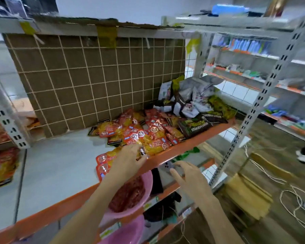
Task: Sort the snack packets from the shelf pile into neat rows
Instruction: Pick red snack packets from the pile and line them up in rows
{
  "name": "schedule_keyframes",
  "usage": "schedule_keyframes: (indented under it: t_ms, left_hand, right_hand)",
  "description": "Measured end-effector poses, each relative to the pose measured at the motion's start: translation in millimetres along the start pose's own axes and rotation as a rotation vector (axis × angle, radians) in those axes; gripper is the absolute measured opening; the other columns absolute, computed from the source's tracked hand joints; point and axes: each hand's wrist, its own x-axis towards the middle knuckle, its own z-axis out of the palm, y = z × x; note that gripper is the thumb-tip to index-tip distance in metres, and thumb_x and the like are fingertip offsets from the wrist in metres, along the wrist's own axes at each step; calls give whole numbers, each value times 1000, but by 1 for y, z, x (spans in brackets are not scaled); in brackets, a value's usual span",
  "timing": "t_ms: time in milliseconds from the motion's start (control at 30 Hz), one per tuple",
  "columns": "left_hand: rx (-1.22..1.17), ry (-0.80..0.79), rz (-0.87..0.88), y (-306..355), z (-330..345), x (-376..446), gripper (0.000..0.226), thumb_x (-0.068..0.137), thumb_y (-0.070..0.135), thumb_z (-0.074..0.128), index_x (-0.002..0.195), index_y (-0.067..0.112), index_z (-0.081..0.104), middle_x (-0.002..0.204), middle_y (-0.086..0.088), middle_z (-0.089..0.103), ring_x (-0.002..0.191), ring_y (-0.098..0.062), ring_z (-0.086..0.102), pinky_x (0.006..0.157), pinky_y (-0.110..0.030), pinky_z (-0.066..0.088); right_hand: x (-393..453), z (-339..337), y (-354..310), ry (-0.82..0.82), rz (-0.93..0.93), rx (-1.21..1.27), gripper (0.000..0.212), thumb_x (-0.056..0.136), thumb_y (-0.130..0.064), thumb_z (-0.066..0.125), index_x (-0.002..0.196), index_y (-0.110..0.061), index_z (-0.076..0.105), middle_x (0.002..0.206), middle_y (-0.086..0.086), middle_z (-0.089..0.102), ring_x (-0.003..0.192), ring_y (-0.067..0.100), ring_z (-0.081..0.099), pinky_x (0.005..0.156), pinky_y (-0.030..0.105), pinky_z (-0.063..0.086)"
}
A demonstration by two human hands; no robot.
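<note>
Fingers [139,154] of my left hand [125,162] curl down onto a red-and-yellow snack packet [104,160] lying at the shelf's front edge, pinching its top; whether it is lifted I cannot tell. My right hand [187,175] hovers just below that edge, fingers loosely spread, holding nothing.

Beyond the left hand the pile of red-and-yellow packets [141,132] lies heaped on the white shelf [56,164], with dark green packets [195,126] beside it and silvery white packets [188,97] stacked toward the back right corner. Under the orange front lip [192,143], a pink bowl [146,182] on the lower shelf holds something dark red; a second pink bowl [127,233] sits below it.

Bare shelf surface stretches left of the pile to the upright post [5,118]; a brown gridded panel [95,76] closes the back.
</note>
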Motion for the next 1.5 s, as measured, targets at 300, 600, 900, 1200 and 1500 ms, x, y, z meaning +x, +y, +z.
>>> schedule_keyframes:
  t_ms: [300, 600, 900, 1200, 1500]
  left_hand:
    - [30, 15, -296, -61, -7, 129, 41, 90, 39, 57, 120, 11, 56, 117, -9, 57, 111, -26, 53, 90, -35, 44]
    - [114, -210, -449, -110, -2, 202, 38, 87, 39, 61, 103, 5, 58, 106, -12, 60, 101, -27, 57, 81, -32, 44]
    - [131, -273, -649, -111, 8, 222, 44, 88, 42, 58, 112, 6, 56, 112, -9, 60, 106, -27, 58, 81, -30, 45]
    - [-23, -206, -775, -107, 12, 224, 28, 80, 37, 68, 90, 13, 60, 101, -9, 66, 93, -23, 62, 79, -32, 49]
    - [-484, 224, -683, -88, 22, 233, 33, 82, 23, 71, 109, 11, 58, 102, 3, 59, 100, -13, 56, 80, -23, 43]
  right_hand:
    - [157, -8, -22, -59, -157, 84, 35, 95, -42, 49, 123, -22, 55, 118, -6, 57, 110, 12, 51, 92, 30, 46]
    - [302, 28, -51, -201, -325, 78, 26, 94, -21, 54, 117, -9, 62, 115, 7, 62, 108, 21, 57, 90, 28, 45]
    - [368, 82, -64, -457, -191, -26, 30, 97, -30, 48, 111, -6, 59, 114, 11, 61, 91, 20, 57, 72, 22, 40]
    - [390, 83, -60, -519, -86, 172, 24, 85, -20, 68, 105, -8, 60, 110, 13, 64, 102, 28, 62, 88, 38, 53]
    - [384, 51, -33, -217, -238, 509, 21, 85, -19, 69, 95, -17, 51, 90, -3, 60, 88, 15, 59, 77, 32, 51]
